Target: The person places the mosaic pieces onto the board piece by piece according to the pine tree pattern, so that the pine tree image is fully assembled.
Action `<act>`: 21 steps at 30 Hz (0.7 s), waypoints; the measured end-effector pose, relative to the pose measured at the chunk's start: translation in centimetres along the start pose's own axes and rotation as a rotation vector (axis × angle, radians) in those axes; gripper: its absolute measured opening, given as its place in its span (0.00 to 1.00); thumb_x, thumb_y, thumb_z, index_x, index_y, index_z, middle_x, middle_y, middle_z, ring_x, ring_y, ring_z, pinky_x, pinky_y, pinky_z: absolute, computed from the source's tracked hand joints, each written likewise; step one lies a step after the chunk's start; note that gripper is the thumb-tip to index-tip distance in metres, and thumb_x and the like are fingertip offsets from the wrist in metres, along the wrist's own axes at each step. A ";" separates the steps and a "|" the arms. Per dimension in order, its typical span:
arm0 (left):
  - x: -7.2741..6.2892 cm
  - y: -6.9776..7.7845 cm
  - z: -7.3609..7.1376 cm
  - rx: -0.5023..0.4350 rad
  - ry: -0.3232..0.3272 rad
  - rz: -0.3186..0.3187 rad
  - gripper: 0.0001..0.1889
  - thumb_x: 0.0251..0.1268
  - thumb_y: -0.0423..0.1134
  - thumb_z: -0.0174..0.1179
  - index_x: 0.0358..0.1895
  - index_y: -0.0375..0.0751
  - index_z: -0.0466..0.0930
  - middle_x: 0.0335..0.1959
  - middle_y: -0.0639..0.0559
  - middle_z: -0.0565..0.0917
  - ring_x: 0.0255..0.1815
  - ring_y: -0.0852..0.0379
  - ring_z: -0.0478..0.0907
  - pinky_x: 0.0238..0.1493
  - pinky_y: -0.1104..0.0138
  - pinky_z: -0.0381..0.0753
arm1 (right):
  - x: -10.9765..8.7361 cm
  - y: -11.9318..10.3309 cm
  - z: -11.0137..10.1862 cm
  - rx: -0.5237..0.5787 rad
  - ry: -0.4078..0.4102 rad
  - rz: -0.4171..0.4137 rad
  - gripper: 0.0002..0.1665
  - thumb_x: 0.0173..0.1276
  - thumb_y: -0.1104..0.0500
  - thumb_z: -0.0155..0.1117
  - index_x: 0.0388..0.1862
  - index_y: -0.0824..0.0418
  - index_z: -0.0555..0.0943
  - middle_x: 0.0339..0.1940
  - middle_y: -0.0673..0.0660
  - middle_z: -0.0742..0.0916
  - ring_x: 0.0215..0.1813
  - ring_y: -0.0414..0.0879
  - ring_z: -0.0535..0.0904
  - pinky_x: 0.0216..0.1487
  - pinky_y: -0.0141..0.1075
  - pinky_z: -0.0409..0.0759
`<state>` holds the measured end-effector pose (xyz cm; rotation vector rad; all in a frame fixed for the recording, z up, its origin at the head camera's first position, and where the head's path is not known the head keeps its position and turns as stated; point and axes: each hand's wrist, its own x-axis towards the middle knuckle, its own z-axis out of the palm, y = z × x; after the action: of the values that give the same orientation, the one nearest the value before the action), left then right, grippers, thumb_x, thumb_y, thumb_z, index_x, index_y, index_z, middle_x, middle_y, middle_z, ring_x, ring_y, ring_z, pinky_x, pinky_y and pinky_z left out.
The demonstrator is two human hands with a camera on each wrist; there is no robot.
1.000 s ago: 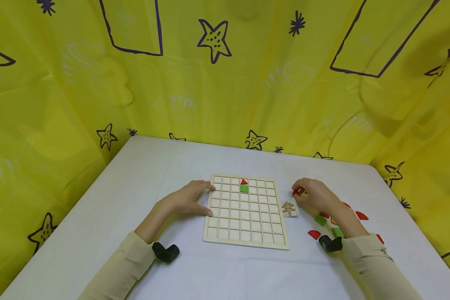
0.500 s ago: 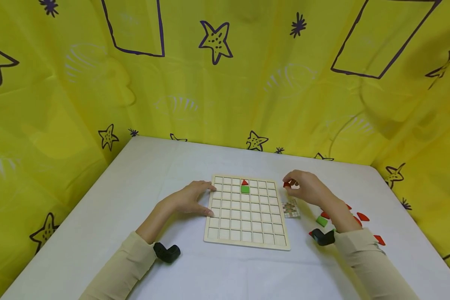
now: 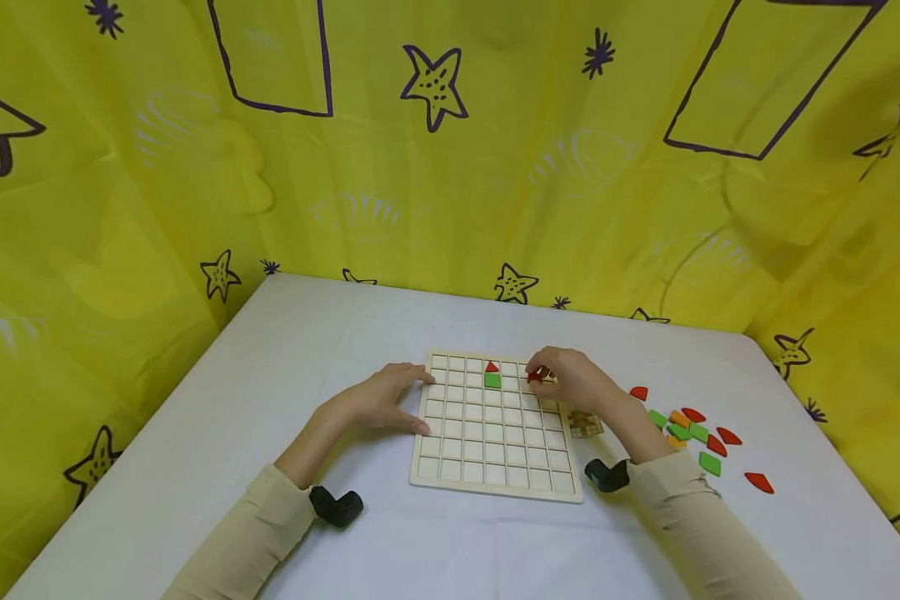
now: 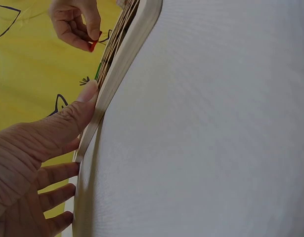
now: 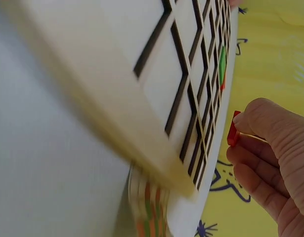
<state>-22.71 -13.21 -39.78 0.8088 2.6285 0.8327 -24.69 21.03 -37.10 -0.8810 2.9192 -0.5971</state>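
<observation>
— Starting at the left, what do we log?
— The left hand [image 3: 381, 400] lies spread, thumb and fingertips touching the left edge of the gridded board [image 3: 495, 490], not clutching it; steadying, we judge. On the board, a red triangle [image 3: 492, 367] sits in the far row, a green square [image 3: 492, 381] in the cell just nearer.
— Further right?
— The right hand [image 3: 576, 381] pinches a red piece [image 5: 233, 131] between thumb and fingers, above the board's far right part. A pattern card [image 3: 587, 427] lies at the right edge, then loose pieces [image 3: 698, 432] on the surface [image 3: 345, 333].
— Step in hand, and next?
— We judge: placing the red piece. Next calls for choosing its cell, matching its angle, lowering it flat.
</observation>
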 end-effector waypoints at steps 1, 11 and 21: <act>0.0 0.0 0.0 -0.001 0.000 -0.001 0.41 0.56 0.51 0.77 0.71 0.42 0.71 0.76 0.35 0.65 0.79 0.36 0.56 0.79 0.43 0.57 | 0.2 -0.2 0.2 0.005 -0.006 0.003 0.10 0.65 0.64 0.73 0.45 0.64 0.86 0.40 0.53 0.87 0.42 0.47 0.81 0.47 0.43 0.85; -0.1 0.0 0.0 -0.007 0.000 -0.008 0.41 0.56 0.52 0.77 0.71 0.43 0.71 0.77 0.36 0.65 0.80 0.37 0.56 0.79 0.44 0.57 | 2.0 -1.2 1.8 -0.025 -0.036 -0.090 0.07 0.65 0.67 0.69 0.41 0.60 0.87 0.39 0.51 0.86 0.40 0.44 0.80 0.46 0.41 0.83; 0.2 -0.2 0.2 0.011 -0.004 -0.016 0.40 0.55 0.51 0.78 0.71 0.44 0.71 0.77 0.37 0.65 0.80 0.37 0.56 0.79 0.45 0.57 | 2.2 -1.5 1.9 -0.031 -0.048 -0.128 0.05 0.68 0.66 0.70 0.42 0.61 0.87 0.40 0.51 0.87 0.42 0.44 0.81 0.47 0.41 0.84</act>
<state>-22.91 -13.15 -40.05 0.7909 2.6348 0.8131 -25.48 18.08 -38.14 -1.0761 2.8538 -0.5308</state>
